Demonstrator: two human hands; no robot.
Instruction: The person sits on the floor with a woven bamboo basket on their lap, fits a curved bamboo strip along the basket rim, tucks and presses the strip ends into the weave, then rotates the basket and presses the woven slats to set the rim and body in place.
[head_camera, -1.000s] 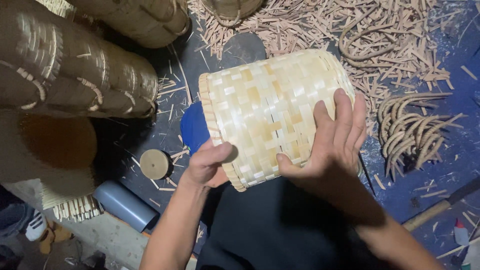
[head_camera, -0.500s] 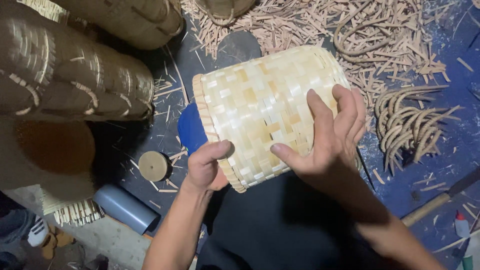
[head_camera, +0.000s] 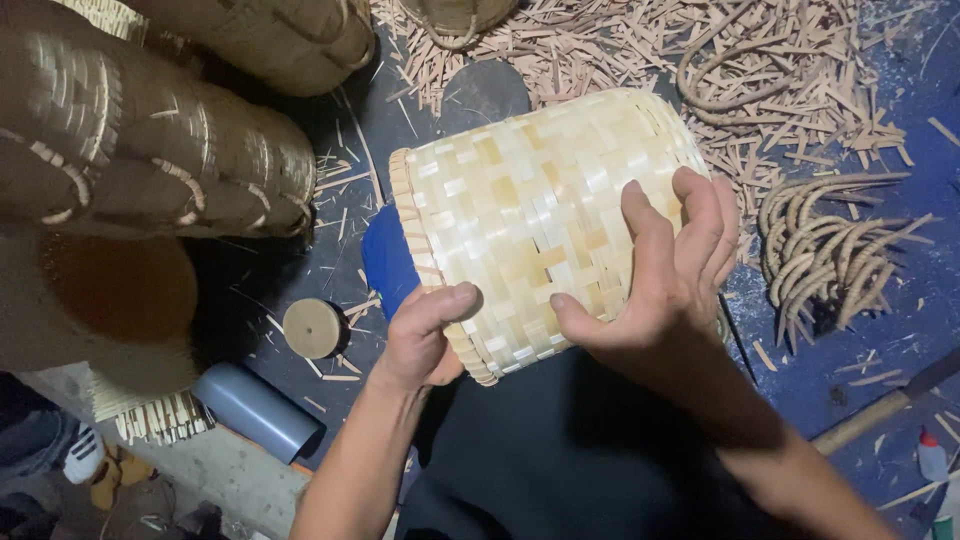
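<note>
A person holds a pale woven basket (head_camera: 545, 215) on its side over a dark lap, both hands closed on it. The left hand (head_camera: 425, 335) pinches the lower rim, thumb laid across the outside of the weave — half a second ago that thumb sits a little lower on the rim, and a second ago the hand cups the rim from below. The right hand (head_camera: 660, 280) presses flat against the basket's wall, fingers (head_camera: 700, 215) spread upward; against the earlier frames they have crept further up the weave, and the basket has turned slightly, its rim now facing more to the left.

Around it lie wood shavings (head_camera: 800, 90) scattered over the dark floor, a bundle of curved cane strips (head_camera: 825, 250) to the right, and large brown woven baskets (head_camera: 150, 150) stacked at the left. A small wooden disc (head_camera: 312, 328) and a grey tube (head_camera: 255, 410) lie near the left forearm.

Much stays out of sight — the basket's interior and base cannot be seen, a blue object (head_camera: 388, 258) behind the rim is mostly covered and cannot be identified, and the left hand's fingers are hidden inside or under the rim. A wooden handle (head_camera: 880, 410) at the right edge is cut off by the frame.
</note>
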